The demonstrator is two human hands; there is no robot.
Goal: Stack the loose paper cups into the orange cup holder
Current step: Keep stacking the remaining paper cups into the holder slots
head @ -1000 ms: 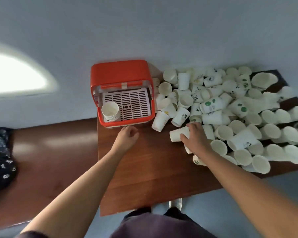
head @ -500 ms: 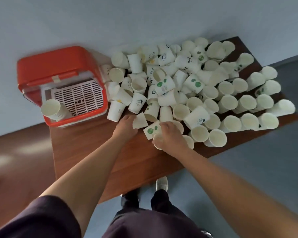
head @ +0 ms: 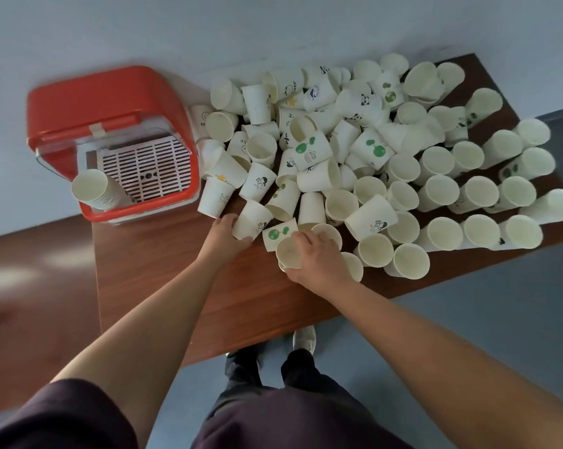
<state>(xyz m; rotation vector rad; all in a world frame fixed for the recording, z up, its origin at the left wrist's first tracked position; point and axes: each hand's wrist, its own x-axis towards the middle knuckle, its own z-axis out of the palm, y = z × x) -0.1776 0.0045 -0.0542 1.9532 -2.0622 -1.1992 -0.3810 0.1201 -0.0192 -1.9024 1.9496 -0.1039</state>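
Note:
The orange cup holder [head: 111, 102] stands at the table's far left corner with its lid up, a white grille inside and a short stack of cups [head: 90, 189] in its near left corner. A big heap of loose white paper cups [head: 354, 147] covers the table's right half. My left hand [head: 225, 236] grips a white cup [head: 252, 220] lying on its side at the heap's near edge. My right hand [head: 315, 256] is closed on another white cup [head: 288, 256], mouth towards me, beside a cup with green dots [head: 278, 233].
The brown wooden table [head: 183, 280] shows bare wood at its near left. A lower brown surface [head: 37, 280] lies to the left. A grey wall runs behind the table. My legs and a shoe [head: 304, 338] stand at the near edge.
My left hand moved right from in front of the holder to the heap and took hold of a cup. My right hand took up a different cup at the heap's near edge. The camera view shifted.

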